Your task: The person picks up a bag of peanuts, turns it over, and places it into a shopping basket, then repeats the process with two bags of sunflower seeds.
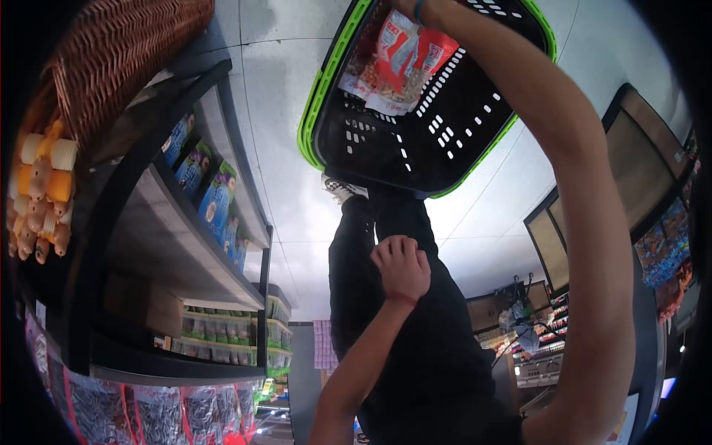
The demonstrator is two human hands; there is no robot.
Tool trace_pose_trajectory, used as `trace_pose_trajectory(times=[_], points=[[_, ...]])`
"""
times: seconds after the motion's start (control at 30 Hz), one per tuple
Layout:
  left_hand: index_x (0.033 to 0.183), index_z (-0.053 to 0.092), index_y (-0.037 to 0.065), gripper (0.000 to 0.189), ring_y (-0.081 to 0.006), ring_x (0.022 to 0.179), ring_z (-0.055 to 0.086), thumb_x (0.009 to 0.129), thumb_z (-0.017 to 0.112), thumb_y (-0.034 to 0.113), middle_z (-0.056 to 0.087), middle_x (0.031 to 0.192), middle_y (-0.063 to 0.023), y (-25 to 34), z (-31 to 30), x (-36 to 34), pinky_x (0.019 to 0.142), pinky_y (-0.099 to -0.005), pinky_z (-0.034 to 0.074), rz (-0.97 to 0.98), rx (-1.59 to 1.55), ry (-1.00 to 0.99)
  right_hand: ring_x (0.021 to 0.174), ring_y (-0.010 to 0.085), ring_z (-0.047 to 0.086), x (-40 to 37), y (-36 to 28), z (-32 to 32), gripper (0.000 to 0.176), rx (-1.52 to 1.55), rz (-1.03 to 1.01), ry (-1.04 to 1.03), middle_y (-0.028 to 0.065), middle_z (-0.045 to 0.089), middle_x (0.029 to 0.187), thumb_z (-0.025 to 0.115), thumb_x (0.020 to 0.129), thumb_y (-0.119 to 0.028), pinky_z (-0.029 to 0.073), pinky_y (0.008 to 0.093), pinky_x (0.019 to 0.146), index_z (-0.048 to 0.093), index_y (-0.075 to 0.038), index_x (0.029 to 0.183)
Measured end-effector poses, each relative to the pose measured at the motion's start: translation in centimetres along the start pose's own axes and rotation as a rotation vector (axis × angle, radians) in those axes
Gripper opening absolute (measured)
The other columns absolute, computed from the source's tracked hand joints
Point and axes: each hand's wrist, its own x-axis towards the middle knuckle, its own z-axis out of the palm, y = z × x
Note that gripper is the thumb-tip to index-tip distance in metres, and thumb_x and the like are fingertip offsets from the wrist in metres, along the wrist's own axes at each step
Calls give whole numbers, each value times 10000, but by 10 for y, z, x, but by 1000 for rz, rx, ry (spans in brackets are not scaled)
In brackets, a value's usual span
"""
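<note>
Packets [404,63], glossy red-and-clear film with lumpy contents: lie inside a black slotted plastic basket [371,152], green-rimmed. Right hand [406,6]: beside packets, cropped; grip cannot be told. Left hand [403,263]: empty, fingers loosely curved, rests on black trousers [437,348].

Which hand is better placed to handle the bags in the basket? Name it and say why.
Likely the right hand: it reaches over the basket, close to the bags, while the left hand is over the dark trousers, outside it.
</note>
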Motion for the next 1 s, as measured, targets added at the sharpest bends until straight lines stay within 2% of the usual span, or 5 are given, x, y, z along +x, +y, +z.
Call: trace_pose_trajectory(times=[0.07,0.17,0.23,0.5,1.0], points=[[861,533,67,91,-320,1024,467,780,573,66,535,974,-111,1,3,0,920,-488,321,-2,-16,17,1225,299,455,-28,-8,31,416,63,41,461,131,546,1287,419,919,-183,316,459,1106,546,4,1269],[860,535,65,88,-320,1028,467,780,571,66,538,976,-109,2,3,1,928,-490,317,-7,-5,9,1348,361,375,-50,-27,79,503,203,155,478,169,474,1403,441,882,-152,229,524,1143,469,4,1360],[863,538,64,90,-321,1030,466,779,571,63,539,976,-111,4,4,0,930,-492,315,-6,-14,-7,1315,396,425,-60,-37,106,795,324,226,433,219,366,1482,726,786,-270,391,504,1063,349,-3,1433],[868,543,64,106,-328,1013,459,767,576,55,540,974,-118,-1,1,1,921,-497,318,23,-3,-35,1441,485,111,-40,-97,128,771,521,341,169,181,21,1606,566,894,-199,269,520,1144,159,-215,1548],[869,546,51,120,-313,971,462,752,556,26,543,963,-116,-12,-5,5,873,-482,327,61,-73,2,1440,505,62,0,-132,146,638,369,470,291,151,53,1612,457,922,-128,191,538,1163,256,-153,1526]])
